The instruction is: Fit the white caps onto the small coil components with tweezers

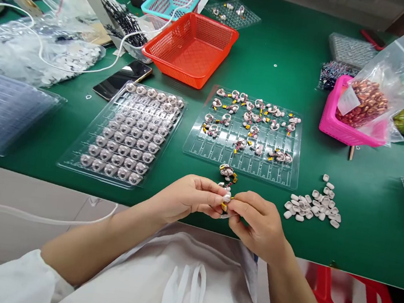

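Note:
Between my fingertips at the table's front edge is a small pale earphone-like piece with a yellow part and fine wires. My left hand pinches it from the left, and my right hand closes on its other side. Just beyond my fingers lies a similar wired assembly. Farther back, a clear tray carries several loose wired pieces. To the left, another clear tray has rows of rounded pale pieces. Off to the right is a loose pile of small pale caps.
A red basket and a blue basket stand at the back. A phone lies behind the left tray. Stacked clear trays sit far left. A pink basket holds a bag of reddish parts. A white cable crosses the left side.

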A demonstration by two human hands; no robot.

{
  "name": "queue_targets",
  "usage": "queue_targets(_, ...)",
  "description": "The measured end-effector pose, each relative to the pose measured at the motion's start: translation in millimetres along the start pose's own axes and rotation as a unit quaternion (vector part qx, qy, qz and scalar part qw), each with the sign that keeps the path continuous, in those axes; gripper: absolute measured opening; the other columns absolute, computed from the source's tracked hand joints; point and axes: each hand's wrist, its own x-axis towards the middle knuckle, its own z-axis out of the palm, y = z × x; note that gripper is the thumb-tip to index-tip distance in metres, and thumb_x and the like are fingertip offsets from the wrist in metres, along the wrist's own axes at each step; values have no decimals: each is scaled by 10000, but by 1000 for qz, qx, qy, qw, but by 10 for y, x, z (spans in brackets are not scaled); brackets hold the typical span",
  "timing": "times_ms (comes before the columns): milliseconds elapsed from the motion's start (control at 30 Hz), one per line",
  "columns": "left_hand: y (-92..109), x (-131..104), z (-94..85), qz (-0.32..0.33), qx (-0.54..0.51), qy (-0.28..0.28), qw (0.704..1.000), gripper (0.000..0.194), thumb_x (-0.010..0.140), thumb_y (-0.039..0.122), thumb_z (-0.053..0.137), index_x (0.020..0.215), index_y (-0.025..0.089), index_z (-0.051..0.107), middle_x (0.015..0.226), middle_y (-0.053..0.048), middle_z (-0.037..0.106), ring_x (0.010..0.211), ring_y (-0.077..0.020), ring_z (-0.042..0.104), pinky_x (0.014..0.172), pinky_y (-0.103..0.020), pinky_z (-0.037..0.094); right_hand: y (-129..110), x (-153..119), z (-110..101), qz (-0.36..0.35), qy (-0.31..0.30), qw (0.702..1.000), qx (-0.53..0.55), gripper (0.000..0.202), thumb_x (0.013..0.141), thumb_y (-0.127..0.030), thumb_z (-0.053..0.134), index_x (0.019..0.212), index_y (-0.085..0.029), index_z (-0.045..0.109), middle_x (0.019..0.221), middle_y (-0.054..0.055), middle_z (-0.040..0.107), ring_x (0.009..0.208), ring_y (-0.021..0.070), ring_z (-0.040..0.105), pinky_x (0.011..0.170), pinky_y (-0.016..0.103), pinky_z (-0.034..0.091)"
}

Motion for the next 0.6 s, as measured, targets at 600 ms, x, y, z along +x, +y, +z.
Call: queue_targets(600, -1, -12, 98, 86, 73, 46, 993, 233, 681, 278, 842, 838, 122, 768, 726, -31, 720, 581, -132, 646, 618, -268, 554, -90, -299, -59, 210, 184, 960, 39, 264, 1014, -177, 473, 1139, -255, 691, 1078, 74, 633, 941, 207, 626, 720, 324, 500)
